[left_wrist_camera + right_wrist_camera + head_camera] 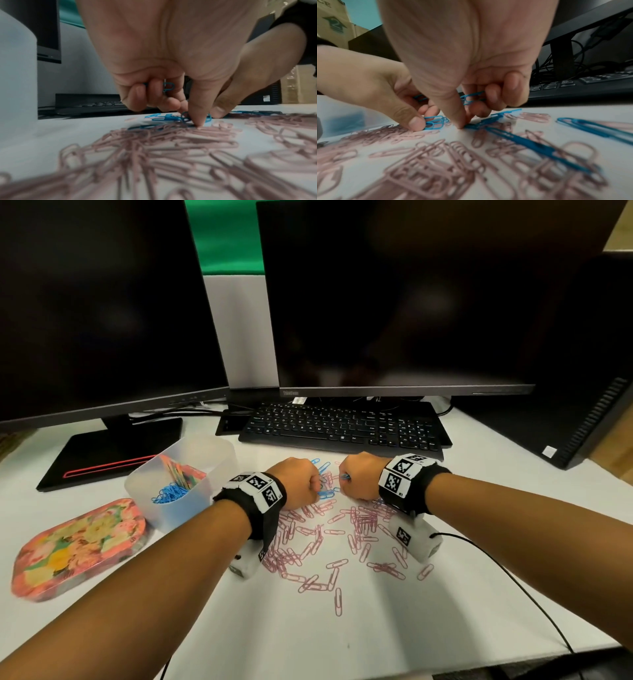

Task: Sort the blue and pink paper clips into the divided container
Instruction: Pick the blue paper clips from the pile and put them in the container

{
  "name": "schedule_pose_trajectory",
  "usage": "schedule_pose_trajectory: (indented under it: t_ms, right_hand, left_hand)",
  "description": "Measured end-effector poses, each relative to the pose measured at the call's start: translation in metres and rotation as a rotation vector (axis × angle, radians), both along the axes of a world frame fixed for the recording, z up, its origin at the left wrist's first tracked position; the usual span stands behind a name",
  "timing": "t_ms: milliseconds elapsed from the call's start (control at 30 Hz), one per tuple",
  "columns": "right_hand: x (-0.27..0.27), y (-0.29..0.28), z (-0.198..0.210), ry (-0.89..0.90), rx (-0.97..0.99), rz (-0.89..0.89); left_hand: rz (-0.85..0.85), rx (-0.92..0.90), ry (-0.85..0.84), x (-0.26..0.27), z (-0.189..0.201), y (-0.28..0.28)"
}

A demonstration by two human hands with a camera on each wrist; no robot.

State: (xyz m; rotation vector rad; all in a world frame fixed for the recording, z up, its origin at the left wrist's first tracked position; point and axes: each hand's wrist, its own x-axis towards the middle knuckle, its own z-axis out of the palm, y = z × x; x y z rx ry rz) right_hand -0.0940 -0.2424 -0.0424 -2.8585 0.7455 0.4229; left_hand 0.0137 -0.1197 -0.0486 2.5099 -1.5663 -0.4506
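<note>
Keyboard [342, 426] just beyond hands [327, 482]

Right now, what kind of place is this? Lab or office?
Most likely an office desk. Two dark monitors stand behind a black keyboard, and a desktop computer case sits at the right on the white desk.

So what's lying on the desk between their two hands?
In the head view, a few loose blue paper clips among pink paper clips lie between the left hand and right hand.
</note>
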Motion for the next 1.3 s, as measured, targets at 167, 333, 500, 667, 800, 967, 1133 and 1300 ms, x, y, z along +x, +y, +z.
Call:
schedule_pose_trajectory:
  t_ms: [167,333,500,667,800,967,1133,1300]
  right_hand:
    - [-0.004,0.002,0.001,-0.043,0.013,0.032]
    - [-0.003,0.004,0.0,-0.115,0.044,0.016]
    - [0.003,0.003,0.001,-0.091,0.059,0.016]
    - [0.002,0.01,0.002,0.014,-0.007,0.088]
    - [0.002,0.013,-0.006,0.033,-0.078,0.092]
    - [0.003,0.017,0.0,0.008,-0.108,0.064]
    - [0.008,0.012,-0.003,-0.029,-0.059,0.006]
    - [0.011,0.009,-0.001,-0.031,-0.028,-0.004]
  left_hand:
    - [0.008,0.031,0.012,0.0,0.0,0.003]
    - [0.031,-0.062,0.063,0.004,0.009,0.008]
    - [0.003,-0.153,0.135,0.012,0.035,0.029]
    - [0.055,-0.218,0.152,0.035,0.071,0.065]
    - [0.136,-0.167,0.098,0.073,0.1,0.109]
    - [0.177,0.093,0.01,0.109,0.105,0.151]
    - [0.206,0.253,-0.071,0.112,0.088,0.146]
    - [0.194,0.302,-0.149,0.105,0.08,0.132]
